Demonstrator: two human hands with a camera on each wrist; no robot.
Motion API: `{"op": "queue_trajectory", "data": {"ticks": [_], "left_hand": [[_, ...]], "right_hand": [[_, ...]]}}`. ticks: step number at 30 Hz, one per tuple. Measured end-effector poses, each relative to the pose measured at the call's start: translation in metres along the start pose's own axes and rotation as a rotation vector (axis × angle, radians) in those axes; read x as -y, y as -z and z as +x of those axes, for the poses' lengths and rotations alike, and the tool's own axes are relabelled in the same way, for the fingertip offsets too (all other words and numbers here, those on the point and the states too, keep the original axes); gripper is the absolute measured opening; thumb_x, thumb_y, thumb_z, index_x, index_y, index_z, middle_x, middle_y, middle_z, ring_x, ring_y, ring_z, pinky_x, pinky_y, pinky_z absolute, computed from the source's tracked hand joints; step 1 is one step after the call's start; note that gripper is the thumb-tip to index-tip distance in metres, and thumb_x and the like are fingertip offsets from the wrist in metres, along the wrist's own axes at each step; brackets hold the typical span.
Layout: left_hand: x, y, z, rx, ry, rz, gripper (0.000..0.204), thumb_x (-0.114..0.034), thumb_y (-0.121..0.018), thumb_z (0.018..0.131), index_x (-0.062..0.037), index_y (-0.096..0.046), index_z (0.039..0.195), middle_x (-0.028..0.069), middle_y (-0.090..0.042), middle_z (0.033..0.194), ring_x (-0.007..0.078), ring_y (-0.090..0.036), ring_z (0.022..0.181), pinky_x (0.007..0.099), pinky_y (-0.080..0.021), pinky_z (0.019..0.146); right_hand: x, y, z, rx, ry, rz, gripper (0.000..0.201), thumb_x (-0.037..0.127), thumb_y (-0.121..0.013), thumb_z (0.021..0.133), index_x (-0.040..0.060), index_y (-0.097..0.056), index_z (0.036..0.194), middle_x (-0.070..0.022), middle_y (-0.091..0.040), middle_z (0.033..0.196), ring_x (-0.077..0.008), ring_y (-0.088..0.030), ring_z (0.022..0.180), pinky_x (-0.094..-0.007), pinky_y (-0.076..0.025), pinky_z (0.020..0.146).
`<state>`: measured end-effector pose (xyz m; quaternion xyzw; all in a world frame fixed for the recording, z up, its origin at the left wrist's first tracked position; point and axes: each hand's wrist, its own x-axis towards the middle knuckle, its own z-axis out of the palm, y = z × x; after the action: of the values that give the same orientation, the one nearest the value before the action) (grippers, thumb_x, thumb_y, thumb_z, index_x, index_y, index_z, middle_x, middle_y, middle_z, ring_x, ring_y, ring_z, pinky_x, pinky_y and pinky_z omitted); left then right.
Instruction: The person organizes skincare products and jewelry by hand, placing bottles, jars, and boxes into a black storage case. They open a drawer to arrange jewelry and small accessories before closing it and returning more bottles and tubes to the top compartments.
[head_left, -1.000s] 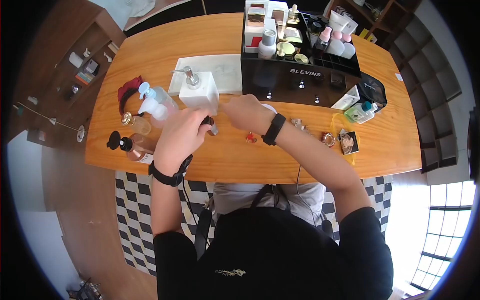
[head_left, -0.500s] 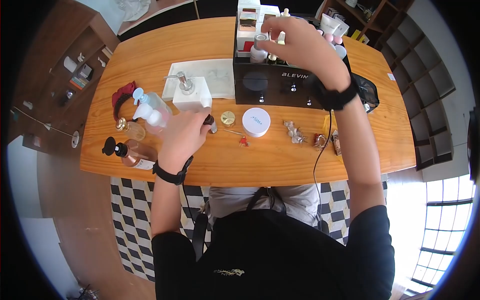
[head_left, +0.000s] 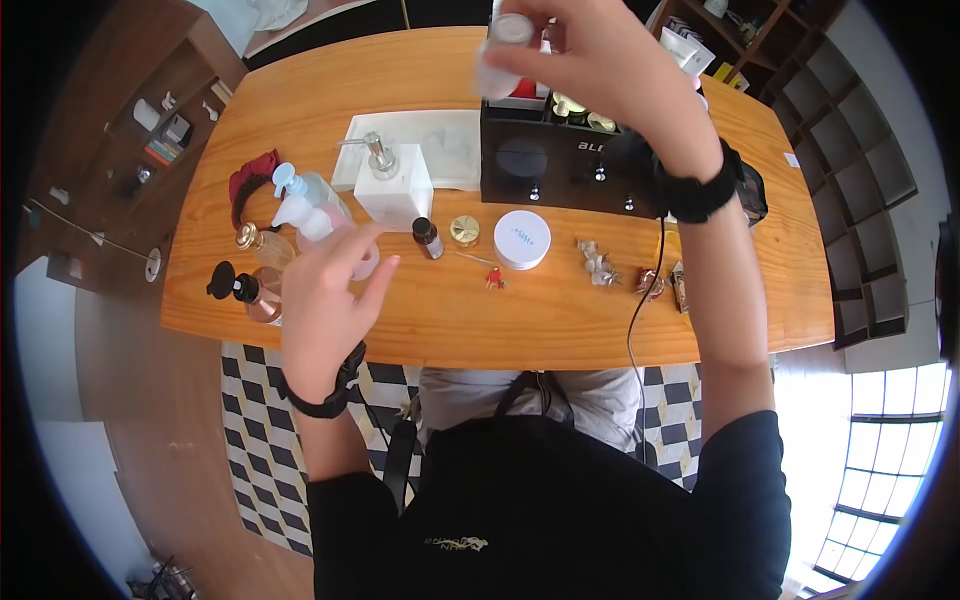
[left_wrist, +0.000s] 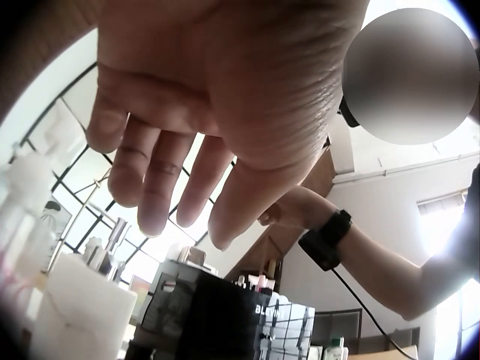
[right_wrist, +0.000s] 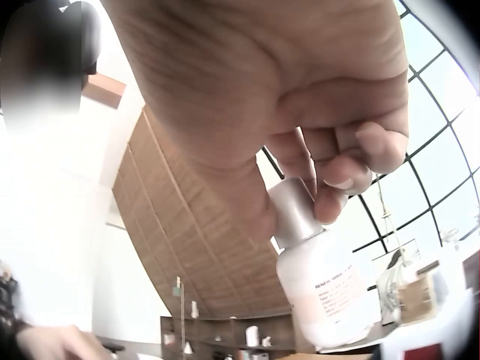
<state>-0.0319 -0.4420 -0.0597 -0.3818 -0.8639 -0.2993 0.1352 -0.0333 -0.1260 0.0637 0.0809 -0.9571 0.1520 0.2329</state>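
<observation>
My right hand (head_left: 605, 65) pinches a small white bottle (right_wrist: 324, 292) by its silver-grey cap (right_wrist: 295, 214), between thumb and fingers. Printed text shows on the bottle's side in the right wrist view. In the head view it hangs over the front left corner of the black cosmetics organizer (head_left: 555, 170). My left hand (head_left: 325, 305) is over the left part of the table, fingers loosely extended, holding nothing. A small dark-capped bottle (head_left: 428, 240) stands just beyond its fingertips. Pump bottles (head_left: 310, 215) are partly hidden behind that hand.
A white square soap dispenser (head_left: 395, 190) stands before a white tray (head_left: 450, 150). Along the table lie a gold-lidded jar (head_left: 464, 231), a round white jar (head_left: 522, 240), a red ornament (head_left: 495, 278) and hair clips (head_left: 597, 262). A cable (head_left: 640, 310) trails from my right wrist.
My right hand has gone from the table's middle to the organizer and lifted the white bottle up and left. My left hand has released the small dark-capped bottle and drawn back.
</observation>
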Motion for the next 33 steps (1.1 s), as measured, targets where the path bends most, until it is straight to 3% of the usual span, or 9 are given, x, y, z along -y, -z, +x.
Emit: {"op": "queue_trajectory", "data": {"ticks": [2,3,5,7,14,19,21,23,33], "left_hand": [[-0.003,0.008,-0.003,-0.051,0.02,-0.015,0.027,-0.011,-0.081,0.091,-0.0028,-0.075,0.116,0.0134,-0.073,0.092,0.0292,-0.069,0.075,0.0406,-0.052,0.067],[-0.002,0.011,-0.008,-0.082,0.046,-0.032,0.028,-0.009,-0.081,0.091,-0.0022,-0.075,0.117,0.012,-0.072,0.089,0.0269,-0.066,0.073,0.0386,-0.051,0.065],[0.003,0.016,-0.017,-0.112,0.075,-0.048,0.028,-0.008,-0.082,0.09,-0.0016,-0.075,0.117,0.0106,-0.07,0.087,0.0247,-0.063,0.07,0.0366,-0.049,0.064],[0.01,0.019,-0.029,-0.071,0.197,-0.063,0.029,-0.007,-0.082,0.09,-0.0012,-0.075,0.117,0.0101,-0.068,0.085,0.0221,-0.059,0.069,0.0348,-0.047,0.064],[0.034,0.008,-0.07,-0.048,0.272,-0.017,0.031,-0.009,-0.082,0.09,-0.0001,-0.074,0.119,0.0116,-0.066,0.082,0.0242,-0.058,0.067,0.0359,-0.047,0.064],[0.039,-0.004,-0.083,0.017,0.343,-0.058,0.033,-0.011,-0.082,0.091,0.0004,-0.074,0.121,0.014,-0.066,0.084,0.0273,-0.06,0.068,0.0371,-0.049,0.064],[0.039,-0.008,-0.082,0.024,0.33,-0.076,0.034,-0.003,-0.082,0.089,0.0036,-0.073,0.121,0.0109,-0.066,0.083,0.0192,-0.058,0.068,0.0317,-0.048,0.064],[0.038,-0.012,-0.082,0.045,0.342,-0.074,0.034,-0.013,-0.084,0.09,-0.001,-0.074,0.121,0.0139,-0.067,0.083,0.0281,-0.061,0.066,0.0378,-0.05,0.063],[0.033,-0.033,-0.06,0.079,0.232,-0.105,0.039,-0.016,-0.084,0.09,-0.003,-0.075,0.125,0.0141,-0.069,0.084,0.0298,-0.062,0.064,0.0395,-0.05,0.061]], "right_hand": [[0.017,-0.014,-0.009,-0.024,0.176,0.192,0.035,0.031,-0.084,0.091,0.0041,-0.078,0.113,-0.0112,-0.076,0.087,-0.0243,-0.071,0.073,-0.0355,-0.057,0.069],[0.032,-0.022,-0.016,0.145,0.094,0.382,0.033,0.028,-0.084,0.091,0.0034,-0.077,0.112,-0.0113,-0.073,0.084,-0.0214,-0.068,0.071,-0.0324,-0.055,0.067],[0.048,-0.061,-0.031,0.181,0.267,0.451,0.029,0.026,-0.082,0.092,0.0041,-0.077,0.11,-0.0155,-0.076,0.087,-0.0284,-0.075,0.078,-0.0391,-0.059,0.072],[0.07,-0.096,-0.044,0.388,0.22,0.455,0.023,0.022,-0.079,0.09,0.0041,-0.075,0.104,-0.0165,-0.078,0.094,-0.036,-0.077,0.088,-0.0445,-0.06,0.077],[0.085,-0.201,-0.072,0.343,0.357,0.193,0.015,0.014,-0.079,0.089,0.0009,-0.072,0.092,-0.0183,-0.074,0.085,-0.039,-0.075,0.085,-0.0496,-0.058,0.067],[0.078,-0.207,-0.065,0.334,0.335,0.12,0.011,0.01,-0.078,0.087,0.0013,-0.073,0.083,-0.0184,-0.074,0.082,-0.0384,-0.076,0.081,-0.0478,-0.059,0.067],[0.076,-0.205,-0.065,0.336,0.33,0.087,0.011,0.01,-0.078,0.085,0.002,-0.073,0.081,-0.0183,-0.074,0.081,-0.0378,-0.076,0.079,-0.0475,-0.059,0.067],[0.074,-0.201,-0.066,0.365,0.315,0.082,0.008,0.011,-0.079,0.083,0.0042,-0.074,0.083,-0.018,-0.074,0.08,-0.0369,-0.077,0.077,-0.0464,-0.06,0.067],[0.06,-0.197,-0.066,0.339,0.369,0.065,0.01,0.013,-0.08,0.082,0.0063,-0.074,0.086,-0.0157,-0.074,0.082,-0.0362,-0.077,0.077,-0.0455,-0.06,0.068]]}}
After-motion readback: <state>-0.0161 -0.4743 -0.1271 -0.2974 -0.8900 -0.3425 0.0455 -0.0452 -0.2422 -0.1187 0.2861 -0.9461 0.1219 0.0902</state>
